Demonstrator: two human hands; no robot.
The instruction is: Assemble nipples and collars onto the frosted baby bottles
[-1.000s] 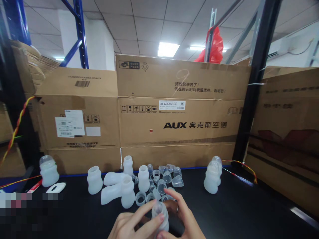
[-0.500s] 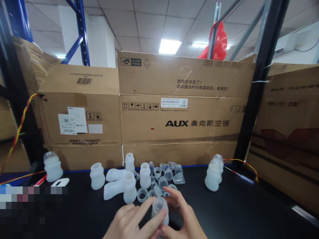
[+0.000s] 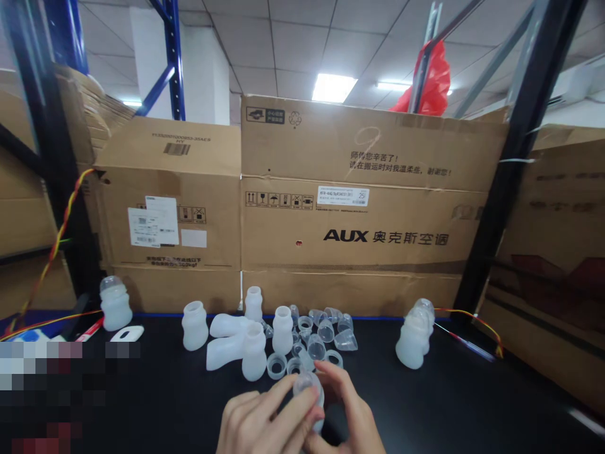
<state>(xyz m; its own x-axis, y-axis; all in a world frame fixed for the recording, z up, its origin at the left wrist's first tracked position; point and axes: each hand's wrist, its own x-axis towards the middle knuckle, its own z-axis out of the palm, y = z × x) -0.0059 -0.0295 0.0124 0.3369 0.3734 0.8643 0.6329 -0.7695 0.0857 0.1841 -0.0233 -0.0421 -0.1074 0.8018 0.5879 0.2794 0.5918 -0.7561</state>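
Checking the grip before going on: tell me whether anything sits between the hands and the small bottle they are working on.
Nothing visible does. The left hand and right hand both close directly on the small bottle, above the black table.

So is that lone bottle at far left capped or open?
Capped: the far-left bottle stands upright with a clear dome cap covering its neck.
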